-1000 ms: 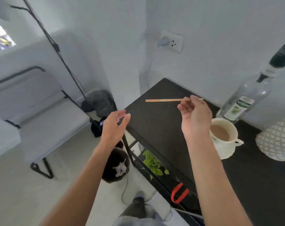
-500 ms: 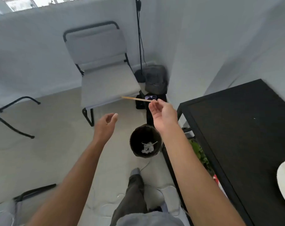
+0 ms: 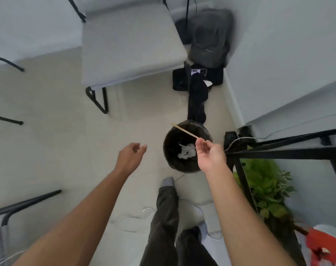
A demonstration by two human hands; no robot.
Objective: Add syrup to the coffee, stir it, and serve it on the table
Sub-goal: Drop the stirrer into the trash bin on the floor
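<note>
head view:
right hand (image 3: pixel 211 157): raised over the near-right rim of the bin, fingertips (image 3: pixel 200 143) pinching one end of the stir stick.
stir stick (image 3: pixel 184 130): thin wooden strip, runs up-left from the right hand across the bin's mouth; far end sits just past the bin's far-left rim. Held in the air, tilted; contact with the rim can't be told.
left hand (image 3: pixel 131 157): left of the right hand, well apart from the bin, holds nothing; fingers loosely curled, palm turned inward.
bin (image 3: pixel 168 150): dark round waste bin on the floor, directly under and ahead of the right hand.
paper (image 3: pixel 187 152): crumpled white scrap inside the bin, just left of the right hand's fingers.
worktop frame (image 3: pixel 286 151): black metal bars to the right of the right hand; the top surface itself is out of view, so is the coffee cup.
plant (image 3: pixel 267 185): green leaves below the frame, right of the right forearm.
red item (image 3: pixel 324 244): bottom right, blurred, can't identify.
chair (image 3: pixel 128 45): grey padded seat on black legs, far ahead and left of both hands.
backpack (image 3: pixel 209 39): grey, on the floor ahead of the bin, by the wall.
dark cloth (image 3: pixel 197 93): black fabric on the floor between backpack and bin.
legs (image 3: pixel 165 217): dark trousers, between the two forearms, one foot forward just short of the bin.
</note>
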